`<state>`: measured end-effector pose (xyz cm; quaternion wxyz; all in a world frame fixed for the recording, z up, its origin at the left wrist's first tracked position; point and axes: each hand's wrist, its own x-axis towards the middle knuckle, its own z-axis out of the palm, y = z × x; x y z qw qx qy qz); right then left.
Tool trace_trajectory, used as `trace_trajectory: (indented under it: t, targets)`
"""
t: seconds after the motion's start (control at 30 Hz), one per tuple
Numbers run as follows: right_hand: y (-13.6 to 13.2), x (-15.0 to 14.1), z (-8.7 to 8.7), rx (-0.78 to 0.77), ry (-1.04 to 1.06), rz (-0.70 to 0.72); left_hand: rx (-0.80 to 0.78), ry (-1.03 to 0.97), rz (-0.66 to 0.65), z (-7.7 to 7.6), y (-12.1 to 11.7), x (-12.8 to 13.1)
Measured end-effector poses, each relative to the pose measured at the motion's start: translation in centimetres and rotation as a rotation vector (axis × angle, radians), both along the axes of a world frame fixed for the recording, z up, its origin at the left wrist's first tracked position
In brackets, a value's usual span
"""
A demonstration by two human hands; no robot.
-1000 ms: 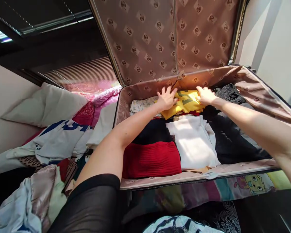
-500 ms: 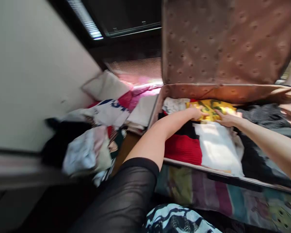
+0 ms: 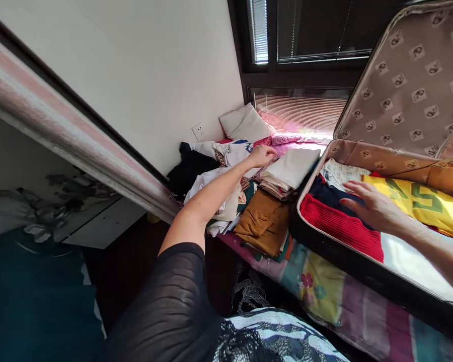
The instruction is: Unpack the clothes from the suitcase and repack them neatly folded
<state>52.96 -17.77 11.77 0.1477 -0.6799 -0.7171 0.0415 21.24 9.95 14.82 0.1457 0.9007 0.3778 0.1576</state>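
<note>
My left hand (image 3: 262,156) is stretched out over the clothes left of the suitcase, beside a folded white stack (image 3: 292,166). Its fingers are loosely bent, with nothing visible in them. My right hand (image 3: 373,203) hovers above the open suitcase (image 3: 324,241), fingers spread and empty. Below and around it lie a red ribbed knit (image 3: 340,226), a dark blue garment (image 3: 326,191) and a yellow shirt (image 3: 419,201) with green markings. A white patterned garment (image 3: 345,171) fills the far left corner, and a white garment (image 3: 415,256) lies near the front.
A brown folded pile (image 3: 266,221) sits left of the suitcase. Loose clothes (image 3: 196,171) are heaped against the wall, with a pale cushion (image 3: 243,122) behind. Under the suitcase is a striped quilt (image 3: 324,281). The raised lid (image 3: 407,85) stands in front of the window blinds (image 3: 302,110).
Both hands have let go of the yellow shirt, which now lies flatter. My left hand has moved left out of the suitcase to the clothes; the view has turned left.
</note>
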Motion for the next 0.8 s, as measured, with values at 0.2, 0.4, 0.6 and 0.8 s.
trace_trajectory:
  t: [0.2, 0.4, 0.6, 0.8]
  targets:
    - [1.3, -10.1, -3.9, 0.076, -0.038, 0.099, -0.026, 0.444, 0.469, -2.2, 7.2, -10.9]
    - [0.7, -10.6, -6.6, 0.055, -0.005, 0.019, -0.022, 0.6, 0.527, -5.1, 12.5, -12.6]
    - [0.6, -10.9, -5.9, 0.098, 0.01, 0.056, -0.024, 0.593, 0.467, -7.8, 16.5, -10.5]
    - [0.5, -11.1, -5.7, 0.084, 0.04, 0.081, 0.001, 0.487, 0.503, -9.6, 17.7, -9.0]
